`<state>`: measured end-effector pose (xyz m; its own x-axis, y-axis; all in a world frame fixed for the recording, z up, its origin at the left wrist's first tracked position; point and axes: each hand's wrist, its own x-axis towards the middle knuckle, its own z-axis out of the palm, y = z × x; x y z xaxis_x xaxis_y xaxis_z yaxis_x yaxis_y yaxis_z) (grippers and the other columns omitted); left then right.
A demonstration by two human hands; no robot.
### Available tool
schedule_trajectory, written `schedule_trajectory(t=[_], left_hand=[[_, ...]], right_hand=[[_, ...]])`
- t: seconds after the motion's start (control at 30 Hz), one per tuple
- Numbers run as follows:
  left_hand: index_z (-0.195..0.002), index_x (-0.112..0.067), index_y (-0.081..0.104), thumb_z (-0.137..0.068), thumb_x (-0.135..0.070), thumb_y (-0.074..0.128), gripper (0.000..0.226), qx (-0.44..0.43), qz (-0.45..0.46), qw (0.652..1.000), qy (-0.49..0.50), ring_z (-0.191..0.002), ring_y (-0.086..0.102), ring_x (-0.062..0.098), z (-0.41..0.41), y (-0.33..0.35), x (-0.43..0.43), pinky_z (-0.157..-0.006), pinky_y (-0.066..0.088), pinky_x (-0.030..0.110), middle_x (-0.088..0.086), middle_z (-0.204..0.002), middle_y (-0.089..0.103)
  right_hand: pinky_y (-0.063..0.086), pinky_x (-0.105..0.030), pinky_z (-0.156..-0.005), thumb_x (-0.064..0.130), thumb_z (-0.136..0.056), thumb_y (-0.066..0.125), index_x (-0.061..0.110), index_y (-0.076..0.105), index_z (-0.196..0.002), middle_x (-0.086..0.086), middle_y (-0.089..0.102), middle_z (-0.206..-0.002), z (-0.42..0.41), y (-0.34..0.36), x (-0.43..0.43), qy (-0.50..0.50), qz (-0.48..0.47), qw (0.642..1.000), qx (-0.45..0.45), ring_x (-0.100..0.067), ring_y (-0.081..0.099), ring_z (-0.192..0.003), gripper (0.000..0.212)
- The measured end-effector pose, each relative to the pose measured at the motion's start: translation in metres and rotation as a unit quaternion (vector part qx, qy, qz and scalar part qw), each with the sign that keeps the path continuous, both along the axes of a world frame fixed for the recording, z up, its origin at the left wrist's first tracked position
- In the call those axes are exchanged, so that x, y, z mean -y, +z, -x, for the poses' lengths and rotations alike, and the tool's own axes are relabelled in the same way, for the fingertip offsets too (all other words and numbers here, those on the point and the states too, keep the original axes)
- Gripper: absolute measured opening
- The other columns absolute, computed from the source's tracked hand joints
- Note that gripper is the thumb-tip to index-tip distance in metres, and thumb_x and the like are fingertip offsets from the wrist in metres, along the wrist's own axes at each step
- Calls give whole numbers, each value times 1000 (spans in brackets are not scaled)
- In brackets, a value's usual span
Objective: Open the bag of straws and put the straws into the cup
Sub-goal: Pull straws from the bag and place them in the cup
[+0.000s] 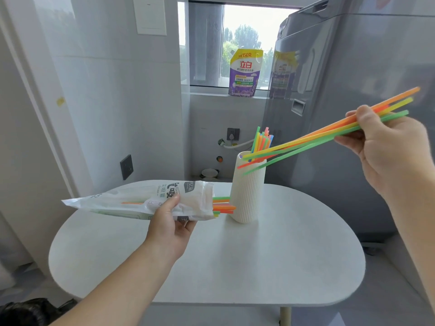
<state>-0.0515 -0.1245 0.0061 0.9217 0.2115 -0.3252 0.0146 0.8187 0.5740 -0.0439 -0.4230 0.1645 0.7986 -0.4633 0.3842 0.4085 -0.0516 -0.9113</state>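
Observation:
A white ribbed cup (247, 196) stands upright at the back of the white table (235, 267), with several coloured straws (262, 140) standing in it. My right hand (388, 147) grips a bundle of orange, yellow and green straws (306, 142) slanting down to the left, their lower tips at the cup's rim. My left hand (169, 227) holds the white straw bag (146, 201) level above the table, left of the cup. Its open right end shows more straw ends (223, 205) sticking out next to the cup.
A large grey appliance (341, 114) stands close behind and right of the table. A purple detergent pouch (244, 74) sits on the window sill. Tiled wall with sockets (126, 167) is at the left. A black object (28, 311) lies on the floor at bottom left.

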Motion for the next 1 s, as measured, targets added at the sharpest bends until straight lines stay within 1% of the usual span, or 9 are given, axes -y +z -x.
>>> schedule_trajectory(t=[0.1,0.17,0.2,0.33,0.43,0.57,0.63,0.87,1.0], left_hand=[[-122,-18,65,-95,-13,66,28,1,-7,1000,-11,-87,76,17,0,-1,5,-70,64,32,3,-107,77],[-121,-18,66,-95,-13,66,27,2,-10,1000,-15,-84,77,16,0,-2,7,-68,64,32,3,-107,78],[-120,-19,66,-95,-12,66,26,3,-11,1000,-16,-83,77,16,0,-3,8,-66,64,33,3,-107,78],[-120,-20,66,-96,-12,65,25,8,-14,1000,-19,-85,77,16,1,-3,10,-62,64,32,3,-110,78],[-120,-20,66,-95,-11,66,26,10,-12,1000,-17,-82,78,15,1,-3,9,-61,64,33,2,-105,79],[-122,-19,65,-95,-11,66,28,10,-11,1000,-17,-80,78,16,2,-3,7,-57,62,32,1,-98,80],[-121,-18,65,-95,-11,66,27,11,-13,1000,-21,-78,78,15,2,-3,8,-56,62,32,1,-95,81],[-112,-19,67,-95,-11,66,19,9,-16,999,-33,-77,78,15,3,-2,10,-61,64,33,0,-89,81],[-110,-20,66,-95,-11,66,17,9,-16,999,-34,-77,77,15,4,-2,10,-63,64,33,0,-87,81]], right_hand=[[62,-33,-77,29,-99,61,20,70,-81,8,72,-80,-1,13,-2,-32,68,997,36,-13,76,-77,22],[62,-42,-83,31,-98,61,23,71,-79,10,72,-73,-4,19,-4,-42,118,991,48,-11,76,-71,22],[61,-43,-84,31,-98,61,24,71,-79,10,72,-73,-5,21,-5,-42,137,988,49,-12,76,-70,23],[62,-38,-82,32,-99,59,26,71,-82,6,73,-78,-7,29,-11,-37,189,979,63,-12,76,-71,22],[63,-33,-79,30,-100,58,23,71,-84,6,72,-80,-6,37,-14,-29,195,978,69,-11,76,-73,22],[63,-32,-79,32,-100,58,24,71,-84,6,73,-84,-7,44,-20,-28,231,971,55,-11,76,-73,22],[62,-34,-81,32,-100,58,24,71,-84,4,74,-86,-10,45,-22,-23,248,968,41,-12,76,-73,22],[61,-42,-87,32,-100,57,16,71,-92,1,74,-87,-19,44,-30,-4,272,962,-7,-14,76,-75,22],[62,-36,-83,32,-100,58,18,69,-88,1,73,-88,-30,44,-29,-5,247,969,-27,-15,76,-76,21]])
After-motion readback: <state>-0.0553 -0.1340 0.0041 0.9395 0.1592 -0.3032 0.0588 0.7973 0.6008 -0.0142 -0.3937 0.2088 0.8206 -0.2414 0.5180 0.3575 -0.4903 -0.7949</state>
